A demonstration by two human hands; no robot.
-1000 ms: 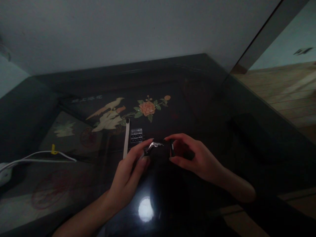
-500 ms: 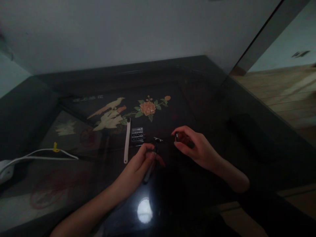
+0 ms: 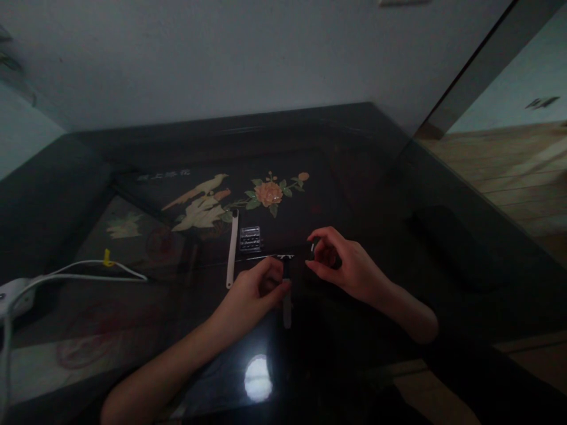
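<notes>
My left hand (image 3: 261, 287) pinches a slim grey stick with a black upper end (image 3: 287, 307), which now points nearly straight toward me. Right at its black tip is a small silvery toothed piece (image 3: 286, 257); whether the two touch I cannot tell. My right hand (image 3: 339, 258) is raised to the right, thumb and fingertips closed on a small dark piece with a pale edge (image 3: 313, 249). Left of the hands lie a pale flat strip with a dark end (image 3: 232, 251) and a small clear case with several dark bars in it (image 3: 250, 239).
The dark glossy table (image 3: 376, 177) carries a bird-and-flower picture (image 3: 268, 193). A white cable with a yellow tie (image 3: 107, 258) runs from a white power strip (image 3: 20, 295) at the left. Toward the right lies a dark, dim object (image 3: 452, 248). A wall rises behind.
My left hand has shifted slightly right and turned the stick from slanted to nearly straight, its black end now at the silvery piece. My right hand has hardly moved, still pinching the dark piece.
</notes>
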